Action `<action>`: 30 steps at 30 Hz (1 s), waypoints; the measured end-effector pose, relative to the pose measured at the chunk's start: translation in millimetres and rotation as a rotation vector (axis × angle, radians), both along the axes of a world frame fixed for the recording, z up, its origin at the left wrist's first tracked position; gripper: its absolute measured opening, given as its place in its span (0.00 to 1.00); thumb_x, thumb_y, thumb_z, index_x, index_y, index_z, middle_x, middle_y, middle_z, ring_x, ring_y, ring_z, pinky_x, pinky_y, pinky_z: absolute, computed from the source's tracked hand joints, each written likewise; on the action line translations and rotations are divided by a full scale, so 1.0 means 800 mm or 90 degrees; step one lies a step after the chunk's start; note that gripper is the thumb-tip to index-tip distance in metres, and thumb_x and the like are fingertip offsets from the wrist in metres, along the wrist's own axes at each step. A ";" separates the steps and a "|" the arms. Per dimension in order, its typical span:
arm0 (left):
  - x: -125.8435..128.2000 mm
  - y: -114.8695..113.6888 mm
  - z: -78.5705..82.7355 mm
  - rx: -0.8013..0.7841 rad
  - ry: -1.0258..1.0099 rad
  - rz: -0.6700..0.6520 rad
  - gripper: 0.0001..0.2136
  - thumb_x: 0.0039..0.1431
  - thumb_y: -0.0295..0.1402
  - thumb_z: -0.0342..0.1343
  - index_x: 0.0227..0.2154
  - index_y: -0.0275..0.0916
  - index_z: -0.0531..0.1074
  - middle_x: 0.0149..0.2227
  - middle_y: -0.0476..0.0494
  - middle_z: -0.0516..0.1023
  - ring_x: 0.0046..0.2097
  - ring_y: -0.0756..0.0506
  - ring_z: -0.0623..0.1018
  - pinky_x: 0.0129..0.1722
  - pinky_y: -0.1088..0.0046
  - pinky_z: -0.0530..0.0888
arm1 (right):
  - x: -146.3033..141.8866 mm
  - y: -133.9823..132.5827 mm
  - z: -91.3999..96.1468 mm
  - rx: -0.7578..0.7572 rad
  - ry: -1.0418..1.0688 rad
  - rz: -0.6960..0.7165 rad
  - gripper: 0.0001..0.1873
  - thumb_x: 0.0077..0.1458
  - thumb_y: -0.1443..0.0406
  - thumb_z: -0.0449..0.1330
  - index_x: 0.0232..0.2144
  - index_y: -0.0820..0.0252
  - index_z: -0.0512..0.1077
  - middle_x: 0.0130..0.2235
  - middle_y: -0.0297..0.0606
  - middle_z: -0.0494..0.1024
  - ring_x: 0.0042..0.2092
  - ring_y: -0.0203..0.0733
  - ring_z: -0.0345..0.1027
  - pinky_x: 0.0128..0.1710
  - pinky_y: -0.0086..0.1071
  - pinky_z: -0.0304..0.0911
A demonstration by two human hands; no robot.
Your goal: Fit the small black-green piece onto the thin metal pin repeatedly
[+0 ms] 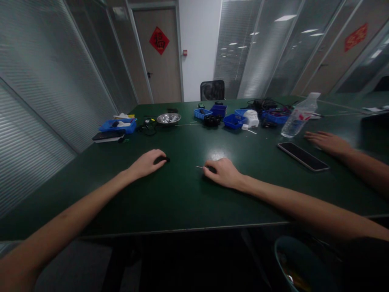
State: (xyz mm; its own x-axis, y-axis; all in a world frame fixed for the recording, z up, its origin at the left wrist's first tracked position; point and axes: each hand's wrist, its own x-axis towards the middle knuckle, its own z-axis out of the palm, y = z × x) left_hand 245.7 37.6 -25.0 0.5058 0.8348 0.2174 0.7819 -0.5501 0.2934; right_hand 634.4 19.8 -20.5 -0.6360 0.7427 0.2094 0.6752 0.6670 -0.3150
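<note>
My left hand (148,163) rests on the dark green table (182,194), fingers curled over a small black object (162,159) that pokes out at the fingertips. My right hand (223,172) lies a little to the right, closed around a small dark tool whose thin metal tip (199,166) points left. What the two items are is too dark to make out. The hands are a short gap apart.
Another person's hand (326,142) lies flat at the right, by a phone (302,156) and a tilted water bottle (299,115). Blue bins (233,121), a metal bowl (169,118), cables and a blue tray (118,125) line the far side. A chair (212,90) stands behind.
</note>
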 end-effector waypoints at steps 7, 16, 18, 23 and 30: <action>-0.237 0.031 -0.005 0.014 0.087 0.348 0.27 0.68 0.53 0.51 0.53 0.34 0.77 0.56 0.32 0.80 0.55 0.34 0.79 0.57 0.60 0.73 | 0.000 0.001 0.000 -0.020 0.014 0.009 0.22 0.74 0.52 0.52 0.43 0.60 0.81 0.30 0.36 0.80 0.27 0.37 0.67 0.32 0.33 0.56; -0.339 -0.006 0.000 -0.022 0.171 0.582 0.20 0.68 0.39 0.57 0.56 0.32 0.73 0.53 0.41 0.80 0.53 0.40 0.76 0.46 0.75 0.70 | 0.001 0.000 0.001 -0.011 -0.002 0.002 0.21 0.74 0.53 0.53 0.43 0.60 0.80 0.29 0.36 0.79 0.28 0.38 0.67 0.33 0.33 0.56; -0.333 -0.005 0.002 -0.025 0.174 0.576 0.21 0.67 0.40 0.59 0.56 0.30 0.74 0.53 0.38 0.79 0.53 0.39 0.76 0.45 0.75 0.69 | 0.000 0.000 0.002 -0.009 -0.003 0.004 0.21 0.74 0.53 0.53 0.43 0.60 0.80 0.29 0.36 0.80 0.28 0.38 0.67 0.33 0.33 0.56; -0.323 -0.001 0.003 -0.026 0.176 0.597 0.22 0.69 0.44 0.59 0.53 0.28 0.77 0.51 0.35 0.78 0.50 0.39 0.75 0.43 0.73 0.68 | 0.000 0.000 0.001 -0.004 -0.006 0.004 0.21 0.74 0.53 0.53 0.44 0.59 0.81 0.30 0.37 0.80 0.28 0.38 0.68 0.33 0.33 0.56; -0.313 -0.008 0.011 0.010 0.107 0.664 0.28 0.68 0.50 0.59 0.55 0.26 0.75 0.43 0.40 0.78 0.44 0.41 0.74 0.43 0.72 0.68 | 0.000 0.001 -0.004 0.018 -0.018 -0.004 0.22 0.74 0.52 0.53 0.43 0.58 0.81 0.30 0.36 0.80 0.28 0.39 0.68 0.34 0.34 0.55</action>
